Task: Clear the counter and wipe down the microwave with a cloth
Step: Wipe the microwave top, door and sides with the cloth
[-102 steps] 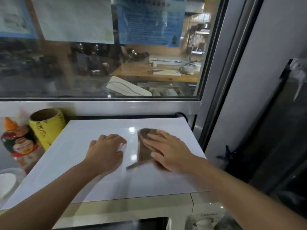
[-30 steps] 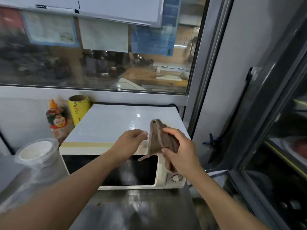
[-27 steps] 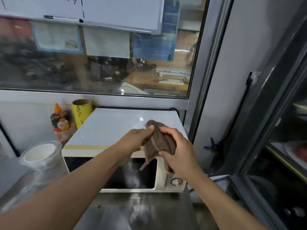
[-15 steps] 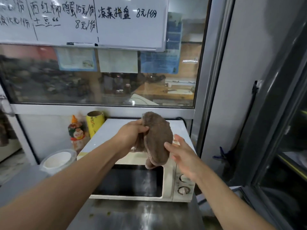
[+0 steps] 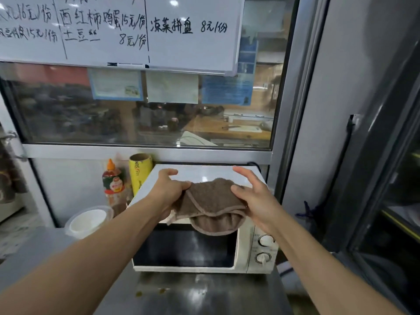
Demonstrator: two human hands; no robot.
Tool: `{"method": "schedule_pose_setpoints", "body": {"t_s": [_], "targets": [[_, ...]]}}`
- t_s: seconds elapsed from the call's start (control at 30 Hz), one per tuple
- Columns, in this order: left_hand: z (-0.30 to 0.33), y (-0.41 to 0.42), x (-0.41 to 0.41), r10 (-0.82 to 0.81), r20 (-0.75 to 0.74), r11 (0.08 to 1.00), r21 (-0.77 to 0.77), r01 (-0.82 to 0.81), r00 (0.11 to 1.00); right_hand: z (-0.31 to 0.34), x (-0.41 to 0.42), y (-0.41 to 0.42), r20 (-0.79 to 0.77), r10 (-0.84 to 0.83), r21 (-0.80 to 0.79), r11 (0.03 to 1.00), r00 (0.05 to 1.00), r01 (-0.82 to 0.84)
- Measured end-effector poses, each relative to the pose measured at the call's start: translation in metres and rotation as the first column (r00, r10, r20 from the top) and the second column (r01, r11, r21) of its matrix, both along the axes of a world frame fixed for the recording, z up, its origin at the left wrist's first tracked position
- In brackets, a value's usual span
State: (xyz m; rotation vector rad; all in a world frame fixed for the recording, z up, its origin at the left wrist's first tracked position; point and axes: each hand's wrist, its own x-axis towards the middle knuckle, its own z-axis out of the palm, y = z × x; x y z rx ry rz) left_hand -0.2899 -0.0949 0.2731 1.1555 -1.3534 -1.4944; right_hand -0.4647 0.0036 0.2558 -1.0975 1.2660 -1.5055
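Plainly, the brown cloth (image 5: pixel 212 202) was held up at the centre of the frame, in front of the microwave (image 5: pixel 200 248); its left end was pinched by the left hand (image 5: pixel 169 189), while the right hand (image 5: pixel 254 198) was laid against its right end with fingers spread, the thumb pressed on the fabric, probably for refolding before the door was wiped; at lower centre the desk (image 5: pixel 193 294) showed small spots.
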Motion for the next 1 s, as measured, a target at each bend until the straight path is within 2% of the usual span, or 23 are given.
{"method": "schedule_pose_setpoints", "body": {"t_s": [0.07, 0.1, 0.17, 0.23, 0.3, 0.33, 0.4, 0.43, 0.53, 0.57, 0.67, 0.77, 0.87, 0.93, 1.0], "targets": [[0.0, -0.003, 0.007, -0.167, -0.055, 0.985, 0.025, 0.169, 0.984, 0.002, -0.001, 0.005, -0.049, 0.104, 0.001, 0.995, 0.993, -0.104], [-0.001, -0.005, 0.011, -0.267, -0.039, 0.963, 0.009, 0.268, 0.963, 0.002, -0.001, 0.006, -0.154, 0.101, 0.023, 0.995, 0.983, -0.099], [-0.003, -0.007, 0.014, -0.405, 0.102, 0.907, -0.079, 0.413, 0.909, 0.004, 0.0, 0.008, -0.431, 0.008, 0.063, 0.998, 0.903, 0.021], [-0.007, -0.009, 0.014, -0.364, 0.367, 0.857, -0.228, 0.462, 0.856, 0.004, 0.006, 0.008, -0.629, -0.103, 0.04, 0.986, 0.77, 0.164], [-0.008, -0.009, 0.013, -0.198, 0.609, 0.763, -0.396, 0.511, 0.768, 0.004, 0.011, 0.009, -0.695, -0.174, -0.003, 0.971, 0.697, 0.24], [-0.008, -0.009, 0.011, -0.128, 0.668, 0.714, -0.45, 0.536, 0.733, 0.004, 0.012, 0.011, -0.725, -0.196, -0.023, 0.965, 0.66, 0.262], [-0.008, -0.012, 0.008, -0.091, 0.692, 0.632, -0.516, 0.579, 0.716, 0.004, 0.009, 0.014, -0.781, -0.226, -0.045, 0.95, 0.583, 0.308], [-0.008, -0.013, 0.005, -0.102, 0.689, 0.6, -0.533, 0.597, 0.717, 0.005, 0.005, 0.016, -0.77, -0.234, -0.038, 0.946, 0.594, 0.323], [-0.004, -0.017, -0.008, -0.181, 0.672, 0.571, -0.522, 0.633, 0.718, 0.007, -0.006, 0.027, -0.521, -0.193, 0.064, 0.962, 0.831, 0.264], [-0.005, -0.017, -0.015, -0.213, 0.654, 0.578, -0.515, 0.633, 0.726, 0.007, -0.01, 0.029, -0.455, -0.194, 0.079, 0.963, 0.869, 0.257], [-0.013, -0.019, -0.045, -0.248, 0.582, 0.621, -0.518, 0.588, 0.774, 0.004, -0.025, 0.028, -0.391, -0.32, 0.063, 0.926, 0.863, 0.372], [-0.021, -0.025, -0.078, -0.252, 0.573, 0.645, -0.501, 0.577, 0.78, 0.004, -0.05, 0.017, -0.476, -0.503, -0.024, 0.827, 0.721, 0.561], [-0.026, -0.041, -0.103, -0.245, 0.578, 0.682, -0.469, 0.562, 0.779, 0.006, -0.085, 0.002, -0.647, -0.598, -0.185, 0.725, 0.473, 0.664], [-0.029, -0.054, -0.114, -0.211, 0.61, 0.675, -0.474, 0.565, 0.764, 0.004, -0.107, -0.01, -0.738, -0.601, -0.315, 0.708, 0.305, 0.632], [-0.036, -0.066, -0.122, -0.168, 0.645, 0.669, -0.481, 0.567, 0.746, -0.006, -0.122, -0.02, -0.839, -0.515, -0.352, 0.76, 0.176, 0.547]]}}
